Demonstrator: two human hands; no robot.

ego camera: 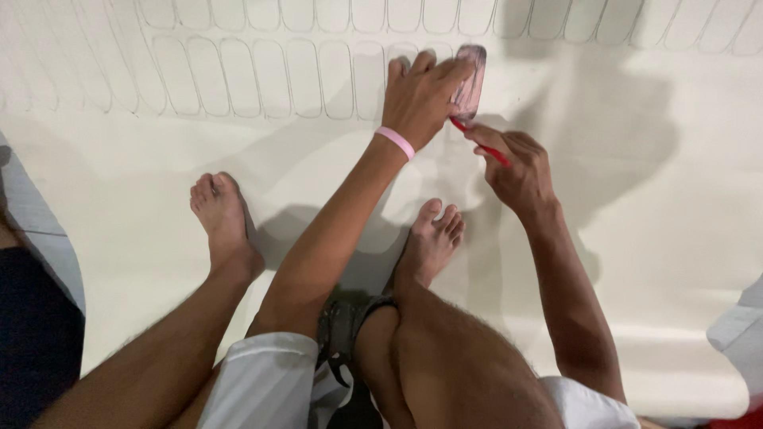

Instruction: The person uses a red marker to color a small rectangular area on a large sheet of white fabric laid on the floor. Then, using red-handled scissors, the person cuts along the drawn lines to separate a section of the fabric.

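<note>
My left hand (pixel 421 91) presses a rounded oblong template (pixel 470 81) (pinkish, worn at the edges) flat against the cream sheet (pixel 636 199), fingers spread over its left side and thumb along its lower edge. The template lies near the sheet's far edge, at the right end of a row of traced outlines (pixel 262 77); a second row of the same outlines runs along the far edge itself. My right hand (pixel 517 167) pinches a red pen (pixel 479 143) closed between thumb and fingertips, its tip touching the sheet just beside the template's lower end. A pink wristband (pixel 396 141) circles my left wrist. Both bare feet (pixel 433 242) rest on the sheet, nearer me than the hands.
</note>
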